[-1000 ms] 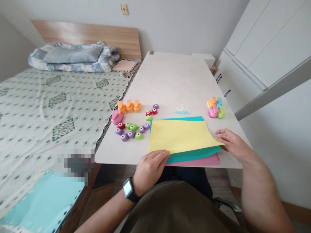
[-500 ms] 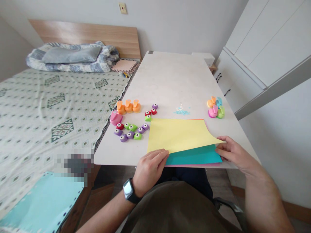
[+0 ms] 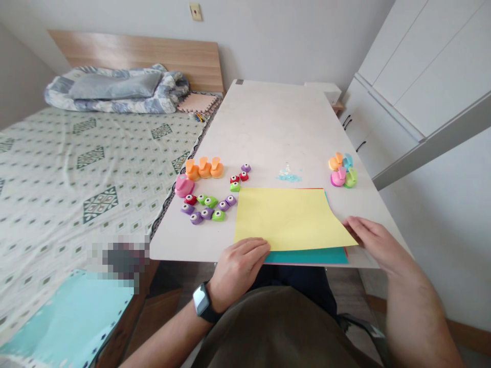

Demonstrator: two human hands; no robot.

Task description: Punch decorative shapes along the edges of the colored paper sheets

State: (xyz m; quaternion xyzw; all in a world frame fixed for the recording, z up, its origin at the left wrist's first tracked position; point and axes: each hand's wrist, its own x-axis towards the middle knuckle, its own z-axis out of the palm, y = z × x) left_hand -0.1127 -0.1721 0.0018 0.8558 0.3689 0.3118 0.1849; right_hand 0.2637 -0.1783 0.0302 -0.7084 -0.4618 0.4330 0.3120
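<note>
While the yellow sheet (image 3: 287,217) on the tabletop (image 3: 268,122) now covers more of the teal sheet (image 3: 307,256), I see the left hand (image 3: 238,263) narrow on its near edge. The right hand (image 3: 372,240) touches its right side; whether it pinches, I cannot tell.

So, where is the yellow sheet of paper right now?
In the head view, the yellow rectangular sheet lies near the front edge of the white table, over the teal paper sheet, between the left hand and the right hand.
</note>
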